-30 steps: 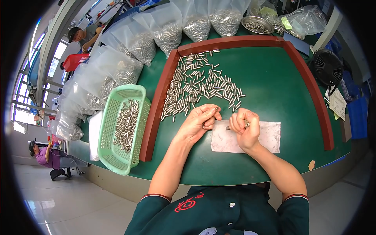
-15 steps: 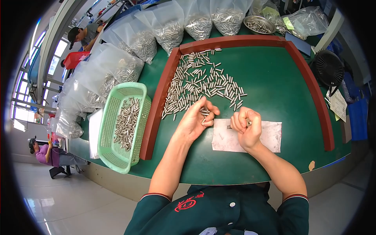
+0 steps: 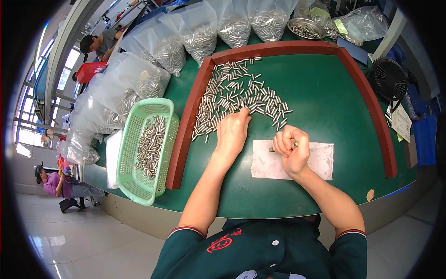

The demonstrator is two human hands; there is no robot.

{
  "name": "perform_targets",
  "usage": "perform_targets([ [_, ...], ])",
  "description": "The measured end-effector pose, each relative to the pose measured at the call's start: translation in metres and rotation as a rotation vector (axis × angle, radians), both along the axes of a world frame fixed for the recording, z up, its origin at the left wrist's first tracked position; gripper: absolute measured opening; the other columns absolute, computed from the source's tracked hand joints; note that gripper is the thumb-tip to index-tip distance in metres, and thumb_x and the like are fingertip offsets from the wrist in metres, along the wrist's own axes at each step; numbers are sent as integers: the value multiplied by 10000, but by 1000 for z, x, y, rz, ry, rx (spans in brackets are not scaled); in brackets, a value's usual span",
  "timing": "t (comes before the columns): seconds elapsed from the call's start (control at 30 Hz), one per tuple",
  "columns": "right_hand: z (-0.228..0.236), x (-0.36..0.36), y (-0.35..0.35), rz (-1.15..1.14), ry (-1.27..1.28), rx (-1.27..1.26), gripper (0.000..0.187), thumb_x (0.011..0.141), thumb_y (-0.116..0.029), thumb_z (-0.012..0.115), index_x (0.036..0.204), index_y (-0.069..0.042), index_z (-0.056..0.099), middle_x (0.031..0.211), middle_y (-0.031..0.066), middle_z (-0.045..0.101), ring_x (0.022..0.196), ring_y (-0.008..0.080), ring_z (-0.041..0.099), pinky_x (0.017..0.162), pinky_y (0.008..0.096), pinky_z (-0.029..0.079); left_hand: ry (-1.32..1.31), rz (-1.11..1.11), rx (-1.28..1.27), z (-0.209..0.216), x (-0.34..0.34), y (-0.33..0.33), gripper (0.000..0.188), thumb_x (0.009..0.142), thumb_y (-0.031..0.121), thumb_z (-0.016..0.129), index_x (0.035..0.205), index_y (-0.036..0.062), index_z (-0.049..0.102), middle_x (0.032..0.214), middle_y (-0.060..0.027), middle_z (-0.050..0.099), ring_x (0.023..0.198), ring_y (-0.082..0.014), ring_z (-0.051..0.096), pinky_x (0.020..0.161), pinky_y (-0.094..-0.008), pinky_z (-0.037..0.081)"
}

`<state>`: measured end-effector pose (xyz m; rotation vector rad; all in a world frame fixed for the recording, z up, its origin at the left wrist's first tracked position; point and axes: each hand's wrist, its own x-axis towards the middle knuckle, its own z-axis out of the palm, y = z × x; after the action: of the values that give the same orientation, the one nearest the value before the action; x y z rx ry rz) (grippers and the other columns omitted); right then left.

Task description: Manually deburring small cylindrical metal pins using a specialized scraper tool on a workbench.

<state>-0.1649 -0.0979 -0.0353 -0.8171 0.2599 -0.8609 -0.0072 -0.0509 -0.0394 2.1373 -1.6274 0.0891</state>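
Note:
Many short silvery metal pins (image 3: pixel 262 100) lie loosely spread over the green tabletop (image 3: pixel 320 97). At the near edge of this pile is my left hand (image 3: pixel 232 132), back up, its fingertips bent together among the pins; what they grip is hidden. My right hand (image 3: pixel 295 151) is closed in a fist around a small metal tool (image 3: pixel 294 144). Only the tool's rounded end and a thin grey tip beside the fingers show, so its kind is unclear. Below that fist lies a smudged white paper sheet (image 3: pixel 320 160).
A brown-red raised frame (image 3: pixel 278 48) borders the work area. Left of it stands a green plastic basket (image 3: pixel 147 197) holding more pins. Clear bags of pins (image 3: pixel 200 39) line the back and left; a metal bowl (image 3: pixel 306 22) and a black fan (image 3: pixel 389 79) sit right. Two people are at left.
My left hand has turned from palm up, with several pins in its curled fingers, to palm down, and its fingertips have reached forward into the pile. My right hand stays nearly still.

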Motion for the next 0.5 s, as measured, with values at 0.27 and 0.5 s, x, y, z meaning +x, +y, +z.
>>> perform_targets([
  [0.27,-4,-1,-2,-9,-3,34,317,823,-184,285,525,-76,277,432,4,274,404,71,198,404,234,183,1330,62,-155,9,4,7,113,832,125,519,851,15,497,602,-24,486,509,-69,413,440,-222,329],
  [0.5,-1,0,-1,-4,-3,30,329,833,-194,282,525,-79,277,433,1,266,400,71,193,396,231,184,2155,-165,-87,1,12,18,121,848,131,512,879,14,519,713,-30,477,547,-54,340,457,-171,298],
])
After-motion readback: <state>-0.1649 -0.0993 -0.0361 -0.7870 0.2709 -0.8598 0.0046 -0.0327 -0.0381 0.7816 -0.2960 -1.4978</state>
